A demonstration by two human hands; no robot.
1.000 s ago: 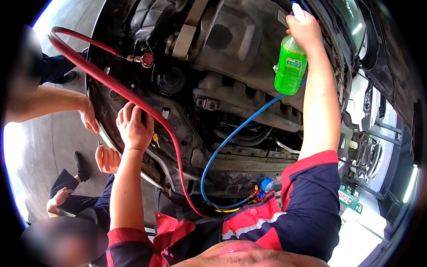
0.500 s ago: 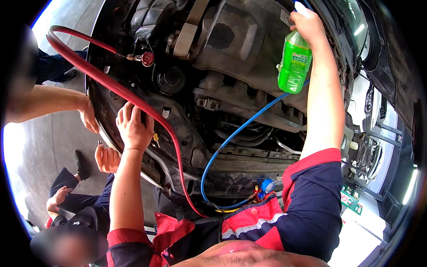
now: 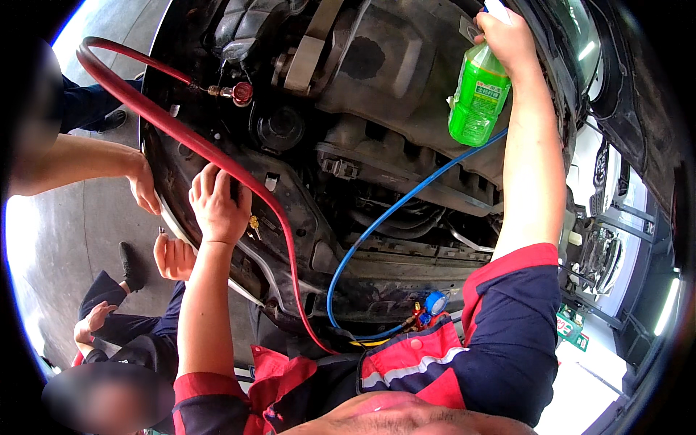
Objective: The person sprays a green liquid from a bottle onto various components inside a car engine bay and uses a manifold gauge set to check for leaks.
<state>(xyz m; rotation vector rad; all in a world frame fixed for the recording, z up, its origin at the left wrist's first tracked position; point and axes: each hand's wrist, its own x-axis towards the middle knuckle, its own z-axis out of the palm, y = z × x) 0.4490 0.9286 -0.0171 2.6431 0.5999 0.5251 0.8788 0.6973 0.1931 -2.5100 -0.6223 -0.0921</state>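
My right hand [image 3: 507, 42] is raised at the upper right, wrapped round the neck of a clear spray bottle [image 3: 478, 98] with a white spray head. Bright green liquid fills most of the bottle, which hangs slightly tilted over the engine bay [image 3: 395, 58]. My left hand [image 3: 220, 206] leans on the dark front panel of the car, fingers laid out over it, right beside a thick red hose [image 3: 174, 130]. The hose runs to a red-capped coupling [image 3: 241, 93]. Beneath the bottle passes a thin blue hose [image 3: 406, 196].
A gauge set [image 3: 435, 303] with a blue dial sits at the front edge. Another person's hand [image 3: 145, 190] rests on the car's left edge; someone else's closed hand [image 3: 174, 256] is below it. A further person [image 3: 138, 348] is low on the left. The raised hood [image 3: 638, 116] is at right.
My right hand and the spray bottle have shifted slightly, the bottle's base swinging a little up and left. My left hand stays where it was.
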